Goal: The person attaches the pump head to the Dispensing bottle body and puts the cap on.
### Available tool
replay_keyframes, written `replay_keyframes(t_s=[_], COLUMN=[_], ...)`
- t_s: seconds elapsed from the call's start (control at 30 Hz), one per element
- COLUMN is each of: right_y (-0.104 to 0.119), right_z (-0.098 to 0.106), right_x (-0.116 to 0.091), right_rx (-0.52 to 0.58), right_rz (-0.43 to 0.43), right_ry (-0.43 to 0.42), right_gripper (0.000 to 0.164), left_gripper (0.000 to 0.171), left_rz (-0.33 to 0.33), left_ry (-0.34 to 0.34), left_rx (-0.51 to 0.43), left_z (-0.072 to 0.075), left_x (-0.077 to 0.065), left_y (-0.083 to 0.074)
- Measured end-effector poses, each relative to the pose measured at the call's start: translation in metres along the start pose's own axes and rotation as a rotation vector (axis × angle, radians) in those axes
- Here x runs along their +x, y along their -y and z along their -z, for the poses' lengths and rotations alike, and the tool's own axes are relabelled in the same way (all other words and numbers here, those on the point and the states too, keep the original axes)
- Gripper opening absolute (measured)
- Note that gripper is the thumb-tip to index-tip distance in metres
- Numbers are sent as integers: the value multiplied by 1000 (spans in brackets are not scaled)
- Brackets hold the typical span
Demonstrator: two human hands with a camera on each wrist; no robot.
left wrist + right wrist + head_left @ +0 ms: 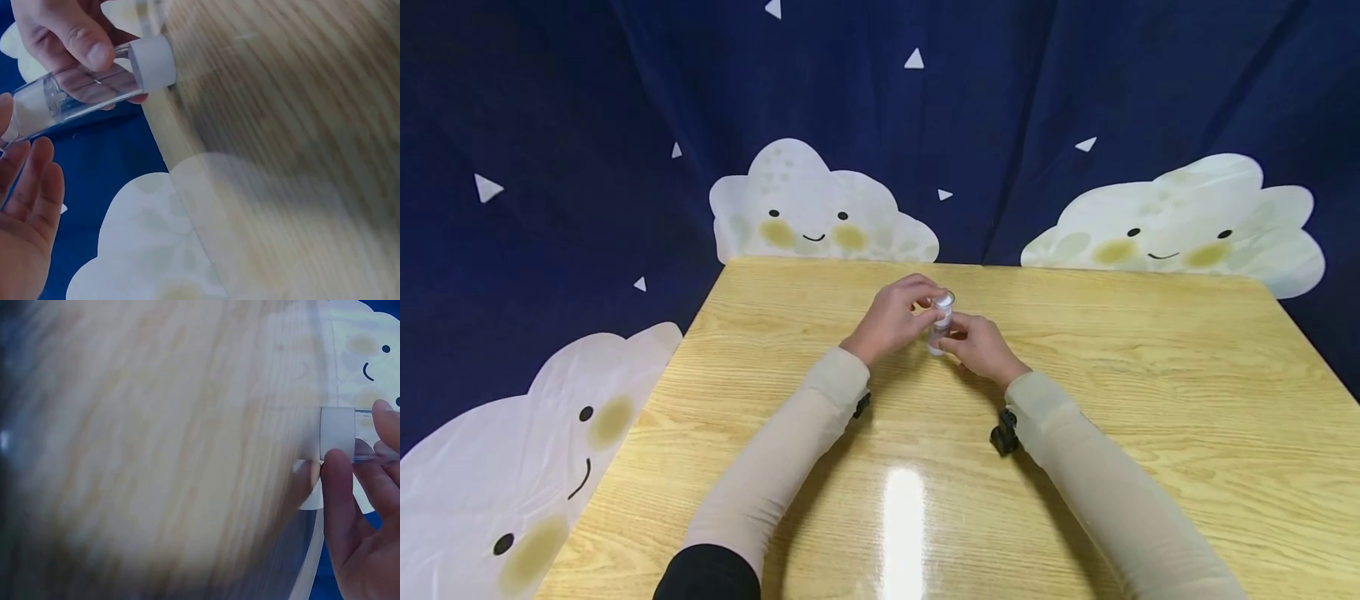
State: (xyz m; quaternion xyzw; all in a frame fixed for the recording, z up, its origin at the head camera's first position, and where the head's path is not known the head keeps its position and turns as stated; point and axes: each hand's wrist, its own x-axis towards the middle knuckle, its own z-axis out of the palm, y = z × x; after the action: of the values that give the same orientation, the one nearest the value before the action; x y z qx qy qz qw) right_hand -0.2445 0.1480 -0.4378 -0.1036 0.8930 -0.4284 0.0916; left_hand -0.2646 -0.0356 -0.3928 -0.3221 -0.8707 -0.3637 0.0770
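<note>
A slim clear bottle (942,318) stands upright toward the far side of the table, between the two hands. My left hand (892,321) pinches its white top end (945,305) between thumb and fingers. Lower down, my right hand (987,345) grips the see-through body. In the left wrist view, the transparent wall (94,81) shows the right fingers through it, and a wide white base (154,62) sits close to the tabletop. That same white base (337,434) appears in the right wrist view, with a right fingertip against its edge.
The light wood table (1112,400) spreads around both forearms, with a bright light reflection near its front. A dark blue curtain (977,108) with white clouds and triangles hangs behind it and at the left. Small black devices (1003,433) are worn at the wrists.
</note>
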Motion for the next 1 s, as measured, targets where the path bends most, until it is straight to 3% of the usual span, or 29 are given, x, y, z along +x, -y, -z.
replay_keyframes(t_s=[0.13, 0.53, 0.83, 1.0], right_y=[-2, -11, -10, -12], right_z=[-1, 1, 3, 7], right_x=[2, 4, 4, 3], right_rx=[-7, -34, -68, -103], right_rz=[18, 33, 29, 33], right_ry=[-9, -6, -1, 24], right_gripper=[37, 37, 42, 47], left_gripper=[26, 27, 34, 48], left_rz=[-5, 75, 117, 143], left_ry=[-5, -48, -6, 7], left_rx=[6, -88, -55, -13], left_z=[-2, -18, -17, -17], left_x=[0, -2, 1, 0], left_y=[1, 5, -1, -1])
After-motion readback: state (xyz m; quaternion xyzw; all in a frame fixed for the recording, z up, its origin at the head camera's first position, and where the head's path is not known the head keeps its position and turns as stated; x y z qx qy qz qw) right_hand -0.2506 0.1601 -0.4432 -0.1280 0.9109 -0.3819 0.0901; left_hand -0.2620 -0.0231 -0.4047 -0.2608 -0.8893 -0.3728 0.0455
